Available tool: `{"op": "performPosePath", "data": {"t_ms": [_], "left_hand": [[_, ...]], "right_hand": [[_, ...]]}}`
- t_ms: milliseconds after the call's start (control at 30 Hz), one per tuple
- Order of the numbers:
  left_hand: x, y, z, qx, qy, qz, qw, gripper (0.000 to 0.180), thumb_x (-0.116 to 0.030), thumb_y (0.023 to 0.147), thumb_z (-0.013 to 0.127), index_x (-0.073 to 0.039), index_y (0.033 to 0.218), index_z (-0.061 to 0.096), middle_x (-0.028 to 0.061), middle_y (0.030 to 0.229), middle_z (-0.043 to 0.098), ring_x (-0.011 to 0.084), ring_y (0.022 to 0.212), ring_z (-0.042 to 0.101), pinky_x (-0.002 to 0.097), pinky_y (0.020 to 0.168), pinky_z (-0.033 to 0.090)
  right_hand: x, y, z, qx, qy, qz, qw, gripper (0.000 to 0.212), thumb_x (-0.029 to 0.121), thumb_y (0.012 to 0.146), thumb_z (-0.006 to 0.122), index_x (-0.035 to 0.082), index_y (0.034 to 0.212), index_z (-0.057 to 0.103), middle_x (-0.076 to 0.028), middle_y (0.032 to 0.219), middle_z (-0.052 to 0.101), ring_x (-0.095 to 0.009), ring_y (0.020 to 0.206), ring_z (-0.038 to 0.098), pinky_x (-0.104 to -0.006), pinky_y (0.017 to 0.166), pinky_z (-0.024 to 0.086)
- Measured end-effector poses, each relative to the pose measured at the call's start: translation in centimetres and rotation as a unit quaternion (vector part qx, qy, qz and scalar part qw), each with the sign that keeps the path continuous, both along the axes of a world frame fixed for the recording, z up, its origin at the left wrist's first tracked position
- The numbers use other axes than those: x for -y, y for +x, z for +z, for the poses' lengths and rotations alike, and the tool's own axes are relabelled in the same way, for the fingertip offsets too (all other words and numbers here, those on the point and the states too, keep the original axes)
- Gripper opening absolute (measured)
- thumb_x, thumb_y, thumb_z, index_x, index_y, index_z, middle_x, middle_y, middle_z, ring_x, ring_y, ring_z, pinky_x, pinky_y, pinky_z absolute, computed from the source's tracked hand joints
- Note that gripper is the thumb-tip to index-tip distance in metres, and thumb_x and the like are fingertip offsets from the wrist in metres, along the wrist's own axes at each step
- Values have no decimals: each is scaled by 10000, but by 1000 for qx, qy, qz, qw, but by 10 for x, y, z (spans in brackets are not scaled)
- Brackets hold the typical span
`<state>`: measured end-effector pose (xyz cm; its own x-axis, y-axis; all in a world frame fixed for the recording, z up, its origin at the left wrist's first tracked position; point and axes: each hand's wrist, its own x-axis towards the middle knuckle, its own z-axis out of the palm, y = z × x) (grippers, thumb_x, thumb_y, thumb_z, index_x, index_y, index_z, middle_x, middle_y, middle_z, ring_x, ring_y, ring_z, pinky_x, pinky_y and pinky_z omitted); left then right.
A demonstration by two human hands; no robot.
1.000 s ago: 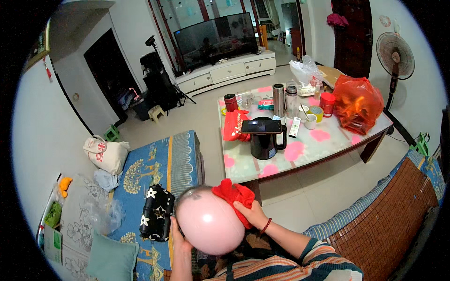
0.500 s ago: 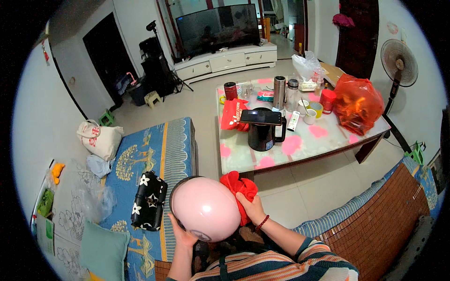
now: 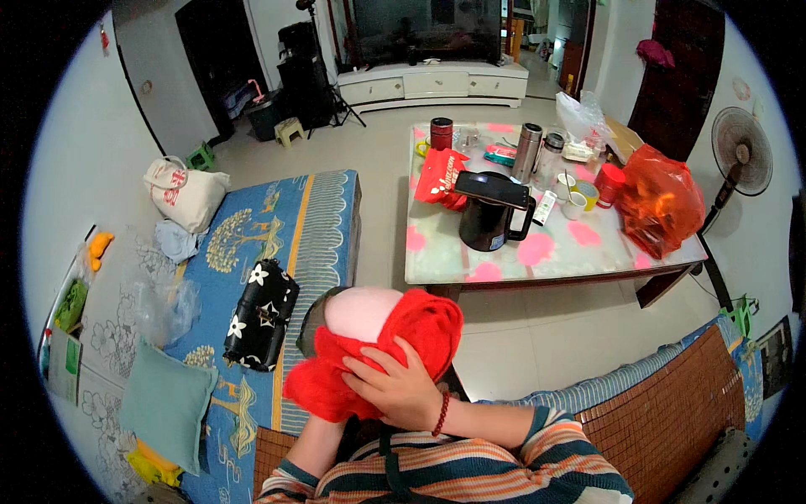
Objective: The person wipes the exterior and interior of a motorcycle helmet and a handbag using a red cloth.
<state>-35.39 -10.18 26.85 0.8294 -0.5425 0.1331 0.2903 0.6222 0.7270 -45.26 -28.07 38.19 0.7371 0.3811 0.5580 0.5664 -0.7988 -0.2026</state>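
A pink helmet [image 3: 357, 312] with a dark visor [image 3: 316, 322] is in front of my body, mostly covered by a bunched red cloth [image 3: 437, 323]. Across the top of the cloth lies my right hand [image 3: 395, 384], its fingers bent and a little apart, pressing the fabric against the shell. My left forearm [image 3: 315, 445] reaches up beneath the cloth and helmet; the hand itself is hidden there. Just left of the helmet, a black handbag with white flowers [image 3: 262, 317] rests on the blue sofa cover.
Ahead, a low table [image 3: 495, 271] bears a black jug [image 3: 485, 225] with a phone on its lid, flasks, cups and a red plastic bag [image 3: 659, 202]. The blue-covered sofa [image 3: 323, 210] has a teal cushion [image 3: 168, 401]. A fan [image 3: 742, 151] stands far right.
The red cloth has spread from the helmet's right side over its top and front. My right hand has moved left with it, and my left hand has gone out of sight.
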Motion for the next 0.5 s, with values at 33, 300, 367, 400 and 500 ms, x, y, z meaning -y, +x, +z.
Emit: {"op": "performPosePath", "data": {"t_ms": [33, 300, 367, 400, 500], "left_hand": [[6, -12, 11, 39, 113, 75, 990, 482, -366, 1021, 412, -84, 1412, 391, 110, 1393, 475, 254, 1250, 492, 404, 1062, 414], [25, -36, 60, -172, 61, 91, 979, 483, -369, 993, 510, -43, 1346, 469, 123, 1311, 546, 270, 1179, 552, 421, 992, 464], [21, -30, 52, -206, 49, 75, 975, 533, -432, 991, 480, -35, 1346, 475, 140, 1307, 549, 283, 1171, 556, 426, 983, 468], [19, -28, 51, -221, 32, 65, 973, 570, -473, 987, 466, -32, 1348, 476, 150, 1310, 547, 289, 1171, 556, 429, 982, 466], [12, -27, 52, -226, 71, 83, 968, 648, -545, 964, 458, -42, 1373, 459, 153, 1344, 526, 309, 1201, 531, 443, 1016, 435]], "right_hand": [[3, 6, 9, -19, -7, 2, 1000, 614, 260, 610, 789, 179, 1190, 607, -23, 1366, 512, -246, 1266, 465, -587, 1064, 272], [73, 67, 8, -188, 277, -100, 937, 366, 349, 877, 610, 84, 1128, 644, -180, 1079, 661, -385, 995, 600, -450, 883, 480], [78, 50, -35, -233, 346, -146, 897, 338, 345, 893, 594, 90, 1110, 646, -182, 1043, 670, -391, 958, 618, -458, 856, 493], [75, 36, -60, -223, 385, -157, 882, 326, 333, 893, 598, 86, 1100, 647, -179, 1040, 674, -391, 952, 623, -459, 848, 495], [48, -1, -65, -102, 360, -175, 911, 316, 288, 860, 649, 57, 1075, 649, -185, 1061, 655, -390, 999, 593, -459, 883, 474]]}}
